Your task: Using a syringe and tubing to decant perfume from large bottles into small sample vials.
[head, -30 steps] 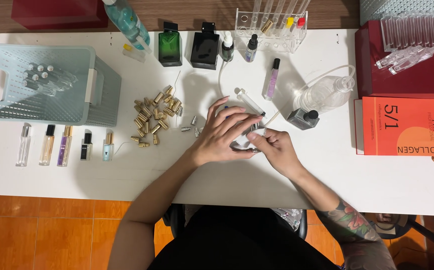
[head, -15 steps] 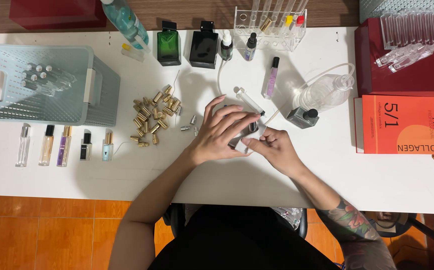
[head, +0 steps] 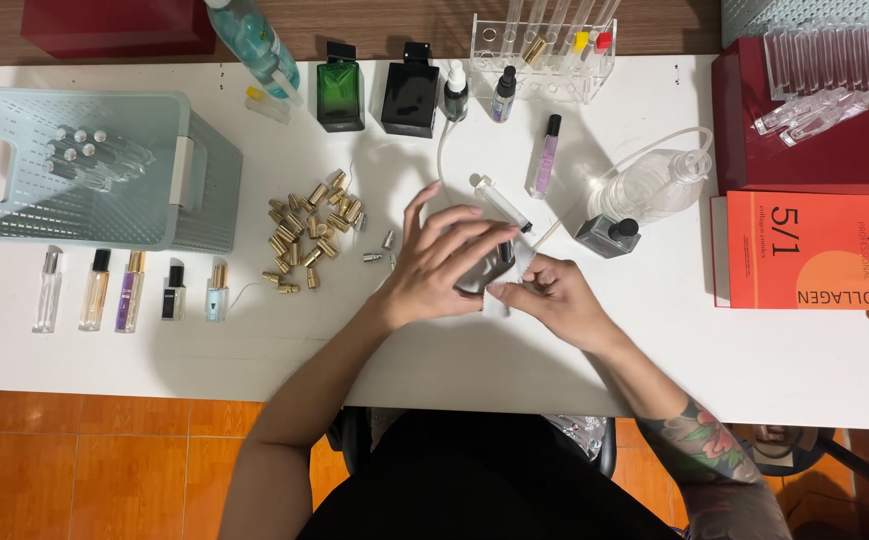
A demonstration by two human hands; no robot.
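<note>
My left hand [head: 440, 268] lies over a small grey, shiny object [head: 488, 272] at the middle of the white table [head: 255, 330], its fingers spread across the top and holding it down. Touching it from the right, my right hand [head: 558, 300] pinches a small white strip [head: 523, 262] at the object's edge between thumb and forefinger. Most of the object is hidden under my fingers, so I cannot tell what it is. A clear syringe [head: 501, 203] lies just beyond my fingertips.
Gold caps [head: 310, 228] and a few silver parts [head: 380, 250] lie left of my hands. A pale blue basket [head: 205, 190] with vials, a row of small perfume bottles [head: 130, 290], green [head: 340, 95] and black [head: 410, 98] bottles, a tube rack [head: 545, 75], a clear bottle [head: 650, 185], a grey bottle [head: 607, 237] and an orange box [head: 820, 250] ring the table.
My left fingers have lifted and spread more over the grey object. My right hand has shifted slightly down and toward me, still pinching the white strip.
</note>
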